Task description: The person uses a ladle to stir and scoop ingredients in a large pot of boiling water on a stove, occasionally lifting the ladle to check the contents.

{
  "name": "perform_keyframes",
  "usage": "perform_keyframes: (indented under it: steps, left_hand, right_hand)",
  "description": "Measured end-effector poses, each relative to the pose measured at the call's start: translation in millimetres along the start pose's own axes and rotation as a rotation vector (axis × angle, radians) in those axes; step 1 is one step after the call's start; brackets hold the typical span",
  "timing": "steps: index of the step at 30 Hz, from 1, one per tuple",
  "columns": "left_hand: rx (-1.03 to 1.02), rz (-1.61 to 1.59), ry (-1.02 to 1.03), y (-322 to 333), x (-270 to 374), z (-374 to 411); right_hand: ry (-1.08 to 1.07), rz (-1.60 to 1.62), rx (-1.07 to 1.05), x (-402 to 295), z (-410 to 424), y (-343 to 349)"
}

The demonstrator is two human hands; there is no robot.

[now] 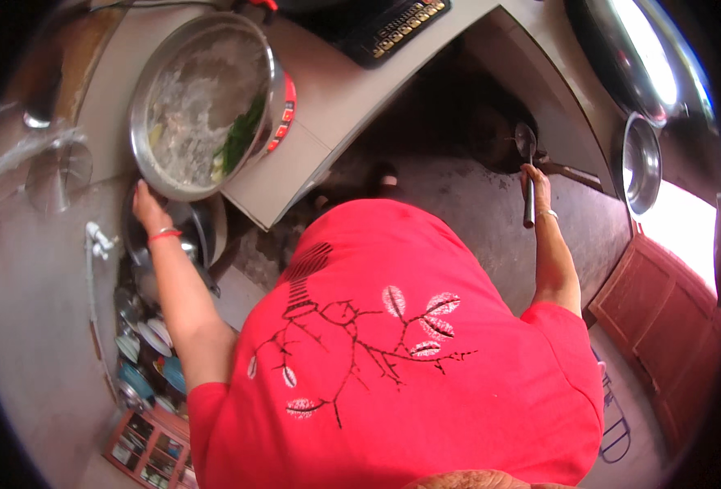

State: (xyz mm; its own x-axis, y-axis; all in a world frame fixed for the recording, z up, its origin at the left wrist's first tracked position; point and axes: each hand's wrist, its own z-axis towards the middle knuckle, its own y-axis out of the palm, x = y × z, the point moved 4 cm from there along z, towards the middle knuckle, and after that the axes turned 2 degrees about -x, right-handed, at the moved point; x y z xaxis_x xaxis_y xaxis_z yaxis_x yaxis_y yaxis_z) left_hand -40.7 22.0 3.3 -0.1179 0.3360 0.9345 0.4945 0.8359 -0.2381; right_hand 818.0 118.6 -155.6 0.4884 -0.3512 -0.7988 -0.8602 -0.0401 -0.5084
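Observation:
My left hand point(151, 211) is at the near rim of a large steel pot point(142, 143), with the fingertips partly hidden; whether they grip the rim cannot be told. Cloudy, foamy liquid fills the pot, and green leaves point(241, 137) float at its right side. Off to the right, my right hand point(538, 183) is closed around the handle of a steel ladle point(528, 205). The ladle's bowl points away from me, over a dark recess under the counter.
A tiled counter point(318, 116) has a sharp front corner close to me. An induction cooker point(397, 36) with a button panel lies on it. Several bowls point(134, 379) and dark pans point(183, 226) stand low at left. A steel basin point(641, 165) sits at right, near a red wooden door point(666, 330).

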Motion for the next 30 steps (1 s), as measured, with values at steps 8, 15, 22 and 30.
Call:
perform_keyframes:
  steps: [8,15,22,30]
  left_hand:
    - [0.046,0.092,0.221,-11.7,-20.3,38.8]
    - [0.010,-0.197,0.170,1.1,-6.4,8.3]
    - [0.023,-0.230,0.198,-1.8,-2.9,2.2]
    - [-0.032,-0.306,0.185,4.5,0.7,2.0]
  right_hand:
    - [0.057,0.365,0.289,-11.8,-28.1,-16.7]
    - [-0.017,0.443,0.422,-129.4,-104.7,-11.4]
    - [-0.405,0.673,0.241,-287.0,-137.8,7.5]
    - [-0.432,0.901,-0.211,-398.1,-130.0,66.3]
